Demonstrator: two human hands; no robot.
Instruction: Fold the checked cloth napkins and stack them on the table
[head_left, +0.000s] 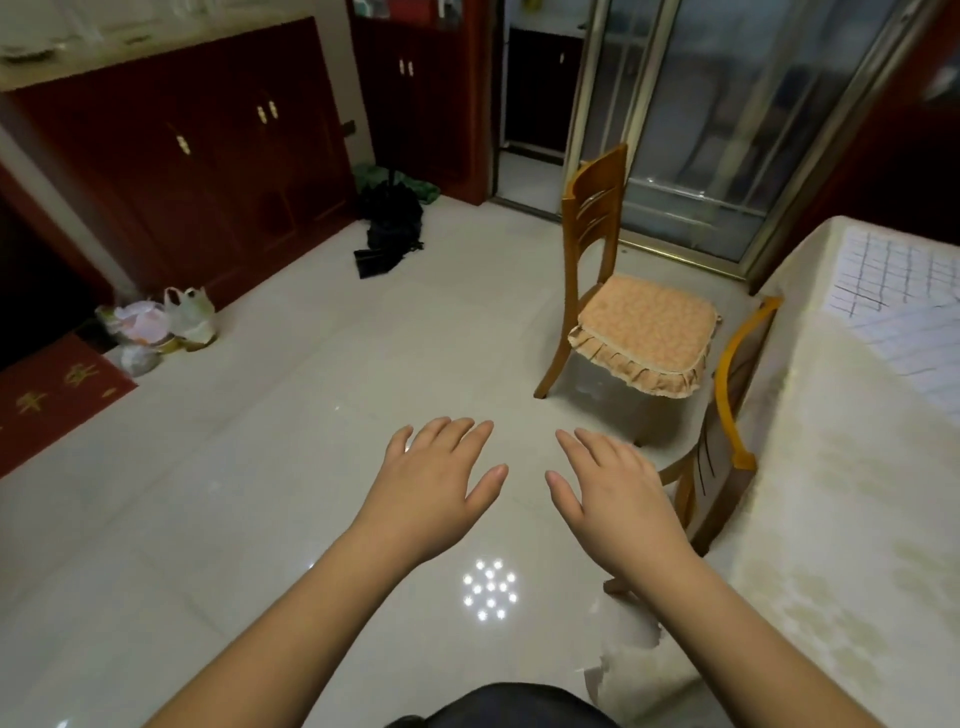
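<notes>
A white checked cloth napkin (904, 306) lies spread flat at the far right, on a table (831, 467) under a cream patterned cover. My left hand (436, 483) and my right hand (613, 488) are held out side by side over the tiled floor, palms down, fingers straight, holding nothing. Both hands are well to the left of the table and touch neither the napkin nor the cover.
A wooden chair (623, 291) with a frilled orange cushion stands ahead. A second chair (727, 441) is tucked against the table's edge. Red cabinets (208, 156) line the left wall, with plastic bags (161, 327) and a black bag (389, 223) on the floor.
</notes>
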